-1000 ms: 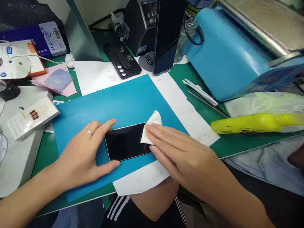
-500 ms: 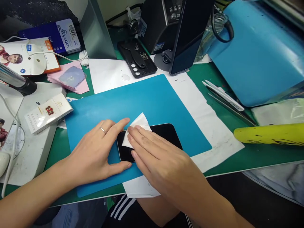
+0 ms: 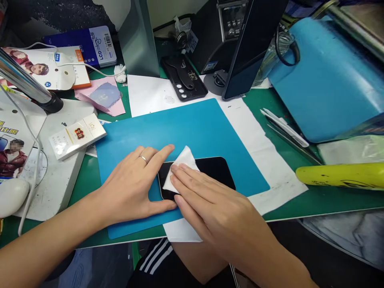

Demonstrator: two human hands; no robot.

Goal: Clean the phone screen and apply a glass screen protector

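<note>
Right fingers (image 3: 193,182) press cloth (image 3: 185,157) on phone (image 3: 216,168) — carton (image 3: 78,135) closed.

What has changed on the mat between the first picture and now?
The right hand has slid the white cloth leftward along the phone, closer to the left hand. The cloth stays under the right hand, the left hand at the phone's left end, the phone on the blue mat.

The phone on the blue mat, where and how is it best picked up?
Probably by both long edges at its left end, coming from the left: the phone lies flat, screen up, on the blue mat, so only its thin edges offer purchase. The left hand flanks that end with thumb and index finger; the right hand hides the near edge farther right.
</note>
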